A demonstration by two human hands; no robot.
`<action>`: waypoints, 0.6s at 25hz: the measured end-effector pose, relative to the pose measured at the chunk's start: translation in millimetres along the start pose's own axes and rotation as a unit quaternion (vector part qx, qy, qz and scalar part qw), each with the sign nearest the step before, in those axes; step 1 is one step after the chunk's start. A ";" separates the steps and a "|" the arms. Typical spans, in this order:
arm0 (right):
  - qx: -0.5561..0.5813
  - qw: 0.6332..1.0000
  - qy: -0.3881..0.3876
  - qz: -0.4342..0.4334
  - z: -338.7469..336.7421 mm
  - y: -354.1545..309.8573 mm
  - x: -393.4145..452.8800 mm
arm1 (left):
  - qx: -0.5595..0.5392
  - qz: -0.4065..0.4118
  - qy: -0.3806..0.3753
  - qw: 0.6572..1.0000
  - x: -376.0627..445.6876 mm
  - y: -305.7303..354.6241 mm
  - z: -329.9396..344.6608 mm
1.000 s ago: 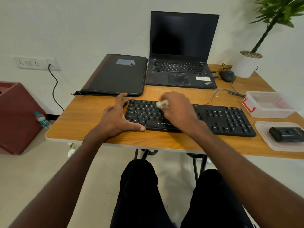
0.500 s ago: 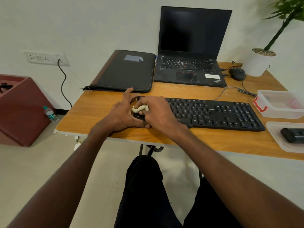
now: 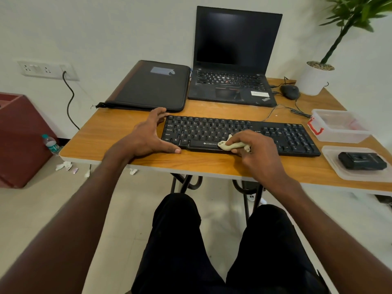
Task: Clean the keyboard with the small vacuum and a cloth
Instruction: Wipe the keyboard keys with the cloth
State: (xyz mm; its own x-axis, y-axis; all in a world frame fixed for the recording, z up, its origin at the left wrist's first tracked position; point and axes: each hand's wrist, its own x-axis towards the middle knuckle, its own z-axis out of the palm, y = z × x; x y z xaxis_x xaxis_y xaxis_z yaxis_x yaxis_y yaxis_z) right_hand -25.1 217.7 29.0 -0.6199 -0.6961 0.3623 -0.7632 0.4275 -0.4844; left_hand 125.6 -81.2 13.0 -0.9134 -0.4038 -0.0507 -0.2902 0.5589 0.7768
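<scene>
A black keyboard [image 3: 212, 129] lies across the front of the wooden table [image 3: 118, 132]. My right hand [image 3: 254, 149] is closed on a small cream cloth [image 3: 228, 144] and presses it on the keyboard's front edge by the space bar. My left hand [image 3: 148, 135] braces the keyboard's left end, thumb on the front corner and fingers spread at the back corner. The small black vacuum [image 3: 361, 160] rests in a clear shallow tray [image 3: 339, 168] at the table's right end.
Behind the keyboard stand an open laptop [image 3: 233, 60] and a dark zipped sleeve [image 3: 152, 88]. A mouse [image 3: 289, 91], white plant pot [image 3: 314, 80] and clear box with red latch [image 3: 339, 126] fill the right side. Paper scraps [image 3: 63, 165] lie on the floor.
My right hand has swept the cloth from the keyboard's left end rightwards to the front edge near the space bar. My left hand stays at the left end.
</scene>
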 end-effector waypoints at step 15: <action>-0.102 0.982 0.104 0.123 -34.3 44.8 -14.3 | -0.013 -0.011 -0.033 0.999 -8.1 15.4 3.7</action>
State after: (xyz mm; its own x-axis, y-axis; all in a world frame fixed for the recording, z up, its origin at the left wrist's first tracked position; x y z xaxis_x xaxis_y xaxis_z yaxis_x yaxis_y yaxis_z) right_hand -56.6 266.5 29.4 -0.7971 -0.4347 0.4191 -0.5941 0.6884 -0.4160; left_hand 127.5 -66.6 23.1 -0.9238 -0.3671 -0.1085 -0.3038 0.5307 0.7912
